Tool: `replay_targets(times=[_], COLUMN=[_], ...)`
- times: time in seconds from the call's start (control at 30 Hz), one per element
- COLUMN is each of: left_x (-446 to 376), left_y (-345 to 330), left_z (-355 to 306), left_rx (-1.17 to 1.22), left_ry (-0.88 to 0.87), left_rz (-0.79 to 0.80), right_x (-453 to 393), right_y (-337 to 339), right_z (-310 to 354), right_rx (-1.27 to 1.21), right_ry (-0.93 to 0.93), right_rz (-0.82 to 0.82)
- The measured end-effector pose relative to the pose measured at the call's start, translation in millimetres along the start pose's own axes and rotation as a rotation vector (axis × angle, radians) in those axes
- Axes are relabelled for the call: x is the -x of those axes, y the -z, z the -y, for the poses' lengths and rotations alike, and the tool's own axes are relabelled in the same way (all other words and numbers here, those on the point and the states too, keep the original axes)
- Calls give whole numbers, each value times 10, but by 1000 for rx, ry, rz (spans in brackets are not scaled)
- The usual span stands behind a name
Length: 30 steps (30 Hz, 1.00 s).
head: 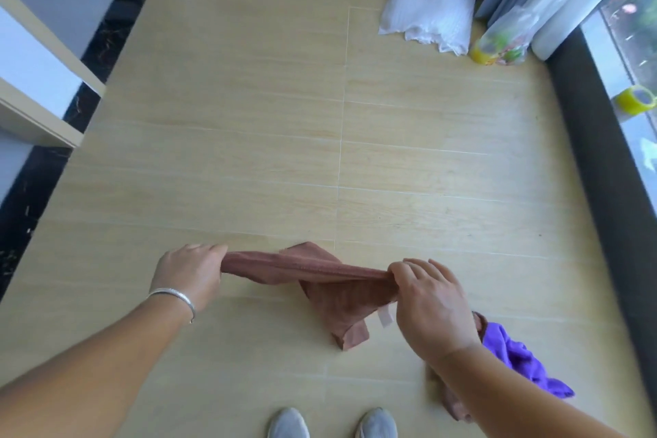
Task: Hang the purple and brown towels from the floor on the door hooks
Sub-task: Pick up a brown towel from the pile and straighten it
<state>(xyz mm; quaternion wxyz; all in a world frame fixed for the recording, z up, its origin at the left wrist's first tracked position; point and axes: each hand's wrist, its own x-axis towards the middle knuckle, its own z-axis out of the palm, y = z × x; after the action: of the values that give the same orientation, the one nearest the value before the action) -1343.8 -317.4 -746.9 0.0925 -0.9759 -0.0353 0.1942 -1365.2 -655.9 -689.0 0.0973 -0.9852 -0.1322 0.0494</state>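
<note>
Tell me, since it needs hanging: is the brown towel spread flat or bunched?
Bunched: the brown towel is stretched between left hand and right hand, corners drooping.

No text, brand or number can be read; the small white tag (385, 317) on the brown towel (330, 281) is too blurred.

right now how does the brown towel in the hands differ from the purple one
The brown towel is gripped by the left hand and the right hand and stretched between them; the purple towel is held by neither. The brown one is pulled out long with a corner hanging down; the purple one lies crumpled in a heap on the floor, partly hidden behind the right forearm. Both look like soft cloth.
</note>
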Motion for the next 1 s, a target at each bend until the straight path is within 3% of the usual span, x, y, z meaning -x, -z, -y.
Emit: replay_targets(times=[0.23,0.4,0.6,0.8,1.0], left_x=[118,-430,-913,-873,-613], left_y=[57,692,2067,3338,3641], left_z=[105,102,225,471,668], left_rx=[91,79,49,63,113], left_ry=[22,14,33,68,-7], left_rz=[-10,-139,-330,-496,-569], right_x=[-78,-575,-1335,-1750,-1678], right_y=[118,428,1404,2491,2808], right_z=[-314,-509,-553,-430,-314], right_rx=[136,217,228,223,224], right_ry=[19,-43,-72,-50,-27], right_rz=[115,157,-6,-215,-309])
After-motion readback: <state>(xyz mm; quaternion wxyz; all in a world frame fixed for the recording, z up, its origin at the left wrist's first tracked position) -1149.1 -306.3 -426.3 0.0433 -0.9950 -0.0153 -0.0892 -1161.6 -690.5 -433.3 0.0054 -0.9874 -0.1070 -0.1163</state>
